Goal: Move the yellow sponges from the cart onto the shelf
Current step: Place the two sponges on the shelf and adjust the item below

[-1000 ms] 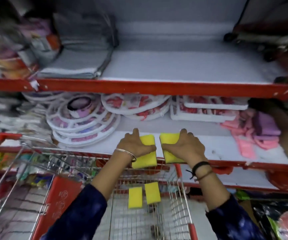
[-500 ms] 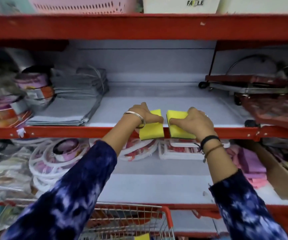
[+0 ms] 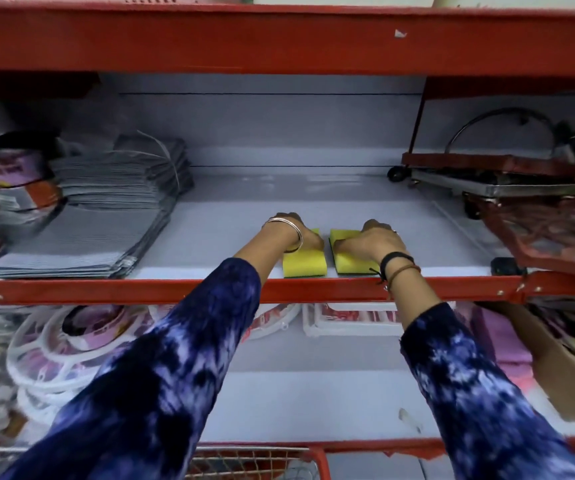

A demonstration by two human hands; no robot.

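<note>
Two yellow sponges with dark green undersides lie side by side on the white shelf [image 3: 230, 237], close behind its red front edge. My left hand [image 3: 298, 233] lies on top of the left sponge [image 3: 305, 265], gripping it. My right hand [image 3: 370, 242] covers the back of the right sponge [image 3: 348, 263] and holds it too. Both sponges rest flat on the shelf surface with a narrow gap between them. Only the cart's [image 3: 261, 460] red rim and wire mesh show at the bottom edge; its contents are out of view.
A stack of grey folded cloths [image 3: 106, 216] fills the shelf's left side. A red wheeled rack with metal parts [image 3: 507, 181] stands at the right. White round plastic hangers [image 3: 67, 344] and pink cloths [image 3: 500, 337] sit on the shelf below. A red shelf beam [image 3: 279, 39] runs overhead.
Both hands rose from the lower shelf's height to the upper shelf, carrying the sponges over its red edge and setting them down flat. The view tilted up, so the cart dropped almost out of sight.
</note>
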